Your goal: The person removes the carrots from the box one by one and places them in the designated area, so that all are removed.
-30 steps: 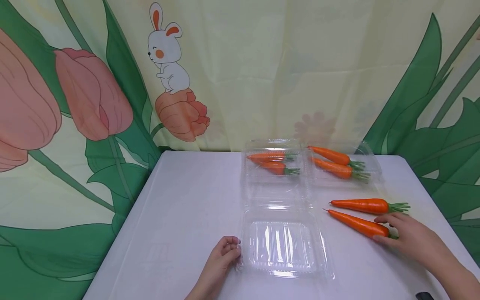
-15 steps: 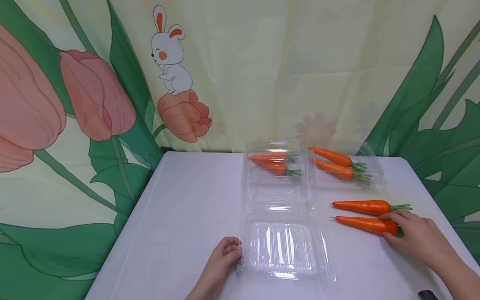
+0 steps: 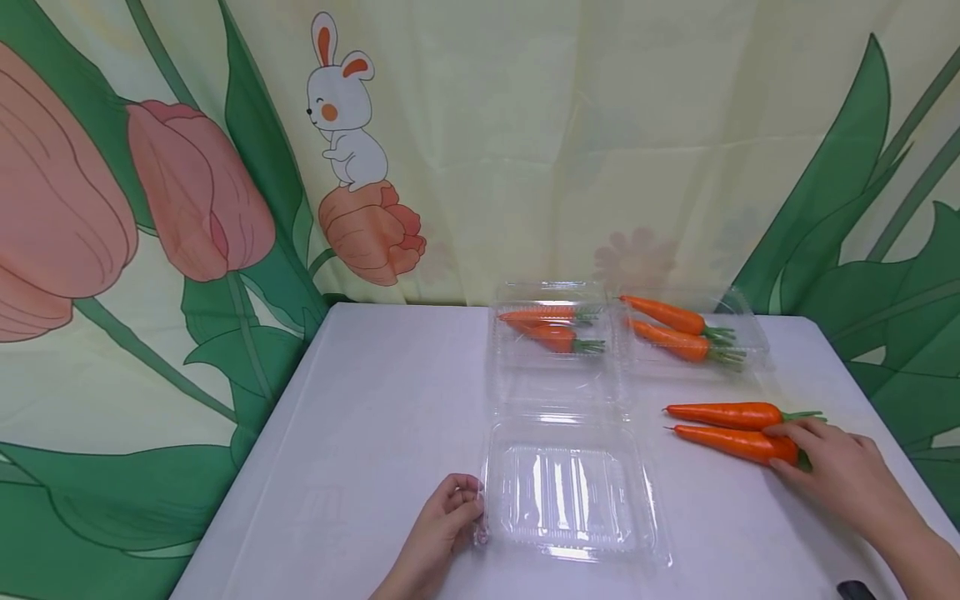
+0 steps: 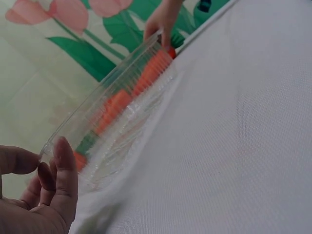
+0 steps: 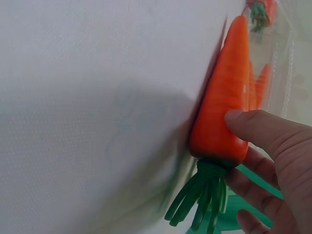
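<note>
My left hand (image 3: pixel 442 523) pinches the left rim of a clear plastic clamshell box (image 3: pixel 566 492) that lies open on the table; thumb and fingertips meet at that rim in the left wrist view. Over on the right, my right hand (image 3: pixel 843 477) grips an orange carrot (image 3: pixel 731 442) near its leafy end. In the right wrist view the thumb presses one side of this carrot (image 5: pixel 219 97), fingers are behind it, and its green stems (image 5: pixel 204 195) hang free. A second carrot (image 3: pixel 723 414) lies just beyond, nearly parallel to it.
Two carrots (image 3: pixel 551 337) show through clear plastic at the back, behind the open box. To their right a clear box (image 3: pixel 753 342) contains two more carrots (image 3: pixel 675 338). A small dark object (image 3: pixel 855 590) lies at the front right. A printed curtain (image 3: pixel 510 150) hangs behind the table.
My right hand has closed on the near carrot and turned it, bringing its tip rightward and the carrot closer to parallel with the other. My left hand stays at the box rim.
</note>
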`<state>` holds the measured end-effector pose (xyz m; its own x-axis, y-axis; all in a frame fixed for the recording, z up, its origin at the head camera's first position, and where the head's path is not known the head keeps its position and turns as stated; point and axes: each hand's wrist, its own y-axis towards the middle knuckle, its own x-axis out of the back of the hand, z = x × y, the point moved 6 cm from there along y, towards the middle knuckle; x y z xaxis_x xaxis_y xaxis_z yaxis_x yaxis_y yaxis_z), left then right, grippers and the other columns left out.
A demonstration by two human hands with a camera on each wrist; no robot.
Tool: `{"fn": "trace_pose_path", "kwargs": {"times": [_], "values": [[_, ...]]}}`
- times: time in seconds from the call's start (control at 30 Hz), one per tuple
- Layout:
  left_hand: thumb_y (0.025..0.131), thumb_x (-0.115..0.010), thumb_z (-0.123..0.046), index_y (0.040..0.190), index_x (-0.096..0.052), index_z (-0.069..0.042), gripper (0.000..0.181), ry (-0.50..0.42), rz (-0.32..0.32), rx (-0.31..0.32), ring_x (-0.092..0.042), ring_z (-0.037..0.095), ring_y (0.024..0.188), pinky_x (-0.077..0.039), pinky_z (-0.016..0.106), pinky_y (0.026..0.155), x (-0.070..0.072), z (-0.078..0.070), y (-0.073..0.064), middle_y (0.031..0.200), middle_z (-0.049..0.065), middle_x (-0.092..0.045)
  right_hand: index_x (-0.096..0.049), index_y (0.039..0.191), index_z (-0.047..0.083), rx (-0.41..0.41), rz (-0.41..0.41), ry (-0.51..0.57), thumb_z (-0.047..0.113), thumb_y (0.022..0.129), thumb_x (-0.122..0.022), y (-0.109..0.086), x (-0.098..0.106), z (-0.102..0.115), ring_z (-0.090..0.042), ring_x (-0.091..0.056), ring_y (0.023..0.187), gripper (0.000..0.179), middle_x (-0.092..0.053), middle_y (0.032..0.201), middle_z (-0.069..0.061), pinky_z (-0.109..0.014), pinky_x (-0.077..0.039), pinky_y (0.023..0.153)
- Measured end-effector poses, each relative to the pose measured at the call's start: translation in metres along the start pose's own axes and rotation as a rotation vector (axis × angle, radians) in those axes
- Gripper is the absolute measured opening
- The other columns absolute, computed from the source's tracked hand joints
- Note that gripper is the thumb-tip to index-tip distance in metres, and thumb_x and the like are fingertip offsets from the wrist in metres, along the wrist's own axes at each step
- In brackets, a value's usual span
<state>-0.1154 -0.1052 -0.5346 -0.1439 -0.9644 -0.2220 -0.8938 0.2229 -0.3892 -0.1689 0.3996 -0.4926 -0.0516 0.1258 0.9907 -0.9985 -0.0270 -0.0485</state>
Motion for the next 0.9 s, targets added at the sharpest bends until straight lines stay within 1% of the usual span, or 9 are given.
{"fn": "trace_pose_path", "kwargs": {"times": [0.13,0.2,0.3,0.43,0.6,0.77,0.83,0.9], "values": [[0.099,-0.063,-0.011,0.125,-0.048,0.0,0.032,-0.005,0.031,-0.031,-0.055,0.014,0.09,-0.061,0.034,0.075,0.001,-0.001,-0.002,0.097,-0.001,-0.056,-0.07,0.116,-0.001,0.005,-0.017,0.005,0.031,0.076,-0.09,-0.001,0.002,0.003,-0.057,-0.051,0.107,0.055,-0.058,0.12,-0.037,-0.076,-0.034,0.089],[0.099,-0.063,-0.01,0.127,-0.047,0.001,0.034,-0.01,0.039,-0.041,-0.054,0.014,0.092,-0.063,0.038,0.076,0.002,-0.002,-0.003,0.099,0.0,-0.056,-0.071,0.115,0.0,0.005,-0.036,0.012,0.031,0.077,-0.089,-0.001,0.005,0.005,-0.057,-0.051,0.108,0.053,-0.058,0.119,-0.036,-0.076,-0.033,0.09],[0.099,-0.062,-0.007,0.129,-0.045,0.002,0.036,-0.013,0.043,-0.048,-0.052,0.015,0.095,-0.064,0.042,0.077,0.004,-0.001,-0.004,0.103,0.002,-0.054,-0.072,0.112,0.001,0.019,-0.056,0.021,0.033,0.077,-0.088,-0.003,0.009,0.009,-0.057,-0.05,0.108,0.05,-0.059,0.119,-0.035,-0.076,-0.032,0.091],[0.099,-0.062,-0.007,0.132,-0.044,0.003,0.038,-0.007,0.045,-0.054,-0.051,0.016,0.096,-0.064,0.046,0.078,0.01,-0.001,-0.007,0.105,0.004,-0.054,-0.073,0.111,0.003,0.039,-0.089,0.04,0.029,0.079,-0.087,-0.004,0.015,0.017,-0.056,-0.05,0.108,0.044,-0.059,0.118,-0.034,-0.075,-0.03,0.093],[0.099,-0.061,-0.008,0.129,-0.046,0.001,0.035,0.019,0.016,-0.049,-0.051,0.016,0.094,-0.064,0.048,0.075,0.023,-0.002,-0.011,0.104,0.003,-0.054,-0.073,0.112,0.003,0.067,-0.116,0.076,0.025,0.081,-0.086,-0.002,0.019,0.032,-0.054,-0.051,0.108,0.04,-0.061,0.119,-0.034,-0.074,-0.031,0.093],[0.098,-0.061,-0.007,0.128,-0.047,0.001,0.035,0.035,-0.029,-0.034,-0.049,0.016,0.095,-0.064,0.051,0.074,0.037,-0.004,-0.017,0.103,0.002,-0.053,-0.073,0.113,0.003,0.078,-0.13,0.12,0.027,0.085,-0.083,0.005,0.022,0.05,-0.052,-0.054,0.108,0.038,-0.065,0.118,-0.03,-0.074,-0.035,0.092],[0.097,-0.061,-0.007,0.128,-0.047,0.001,0.035,0.036,-0.051,-0.032,-0.048,0.016,0.096,-0.064,0.051,0.074,0.042,-0.005,-0.019,0.104,0.003,-0.053,-0.073,0.114,0.003,0.062,-0.138,0.161,0.026,0.087,-0.082,0.008,0.023,0.057,-0.05,-0.056,0.105,0.037,-0.066,0.116,-0.028,-0.072,-0.041,0.091],[0.097,-0.061,-0.007,0.129,-0.047,0.002,0.036,0.038,-0.077,-0.029,-0.047,0.016,0.099,-0.064,0.051,0.074,0.047,-0.006,-0.02,0.104,0.004,-0.053,-0.072,0.116,0.002,0.043,-0.134,0.221,0.025,0.09,-0.079,0.011,0.023,0.065,-0.046,-0.059,0.101,0.036,-0.067,0.115,-0.028,-0.068,-0.049,0.086]]}}
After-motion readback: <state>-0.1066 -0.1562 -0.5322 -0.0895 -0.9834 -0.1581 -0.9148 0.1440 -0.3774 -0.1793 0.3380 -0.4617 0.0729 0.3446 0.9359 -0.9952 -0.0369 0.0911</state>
